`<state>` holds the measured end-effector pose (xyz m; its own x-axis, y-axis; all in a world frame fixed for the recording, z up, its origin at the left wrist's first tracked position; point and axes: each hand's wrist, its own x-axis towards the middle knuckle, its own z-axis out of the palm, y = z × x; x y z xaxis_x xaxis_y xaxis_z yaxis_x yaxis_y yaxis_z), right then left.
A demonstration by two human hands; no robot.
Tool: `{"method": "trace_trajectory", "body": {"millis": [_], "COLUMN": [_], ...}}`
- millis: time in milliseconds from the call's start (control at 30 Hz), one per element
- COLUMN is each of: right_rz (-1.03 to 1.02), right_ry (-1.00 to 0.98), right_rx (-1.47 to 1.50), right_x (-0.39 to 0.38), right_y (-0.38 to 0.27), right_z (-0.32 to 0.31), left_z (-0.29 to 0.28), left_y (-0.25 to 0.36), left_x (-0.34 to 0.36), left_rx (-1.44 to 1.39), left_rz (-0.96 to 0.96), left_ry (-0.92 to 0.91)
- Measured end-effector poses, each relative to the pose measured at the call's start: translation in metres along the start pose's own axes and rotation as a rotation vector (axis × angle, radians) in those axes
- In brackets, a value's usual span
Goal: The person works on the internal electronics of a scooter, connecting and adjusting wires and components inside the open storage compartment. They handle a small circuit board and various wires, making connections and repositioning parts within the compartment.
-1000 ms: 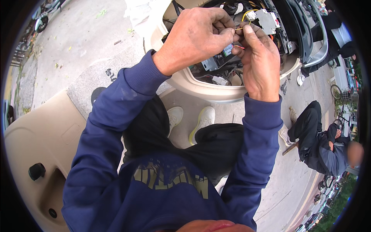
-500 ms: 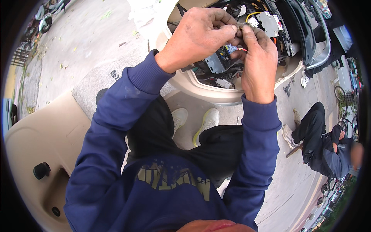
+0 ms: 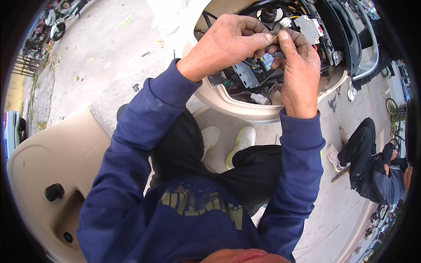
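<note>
Left hand [image 3: 232,46], right hand [image 3: 301,65] both pinching thin yellow wire [image 3: 276,37], short stretch visible between fingertips; white blocky connector [image 3: 285,22] just beyond.

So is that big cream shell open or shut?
Open: no lid covers the cream shell, so a grey metal box and a silver plate show inside.

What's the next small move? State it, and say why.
Perhaps tilt the right hand slightly outward for a clearer look: it and the left hand seem to pinch the thin yellow wire, with only a short stretch visible between them, below the white connector.
</note>
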<state>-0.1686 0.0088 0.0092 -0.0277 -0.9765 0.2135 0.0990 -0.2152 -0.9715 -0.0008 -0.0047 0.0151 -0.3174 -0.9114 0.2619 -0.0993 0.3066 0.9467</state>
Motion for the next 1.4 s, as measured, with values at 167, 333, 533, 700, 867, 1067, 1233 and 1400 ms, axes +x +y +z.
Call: {"method": "trace_trajectory", "body": {"millis": [167,333,533,700,867,1067,1233,1400], "right_rz": [0.000,-0.026,0.011,0.022,-0.053,-0.127,-0.293,-0.325], "right_ry": [-0.023,-0.024,0.011,0.014,-0.010,0.051,0.095,0.122], "right_rx": [-0.005,-0.021,0.025,0.032,-0.010,-0.035,-0.220,-0.213], "right_x": [0.000,-0.003,0.002,0.000,0.001,0.007,0.009,0.007], "right_y": [0.000,0.000,0.002,0.001,0.003,0.010,0.022,0.017], "right_z": [-0.004,-0.008,-0.010,-0.007,-0.006,0.010,0.014,0.021], "left_z": [0.001,0.006,0.012,0.010,0.009,0.002,-0.003,-0.007], "left_y": [-0.004,-0.003,0.002,0.003,0.002,0.000,0.005,0.004], "left_x": [0.000,0.000,-0.001,-0.003,-0.002,0.000,0.001,-0.006], "left_rx": [0.048,0.130,0.227,0.207,0.372,0.547,0.752,0.539], "left_rz": [0.054,0.090,0.074,0.024,0.139,0.278,0.361,0.230], "left_ry": [0.003,0.011,0.037,0.074,0.129,0.256,0.239,0.191]}}
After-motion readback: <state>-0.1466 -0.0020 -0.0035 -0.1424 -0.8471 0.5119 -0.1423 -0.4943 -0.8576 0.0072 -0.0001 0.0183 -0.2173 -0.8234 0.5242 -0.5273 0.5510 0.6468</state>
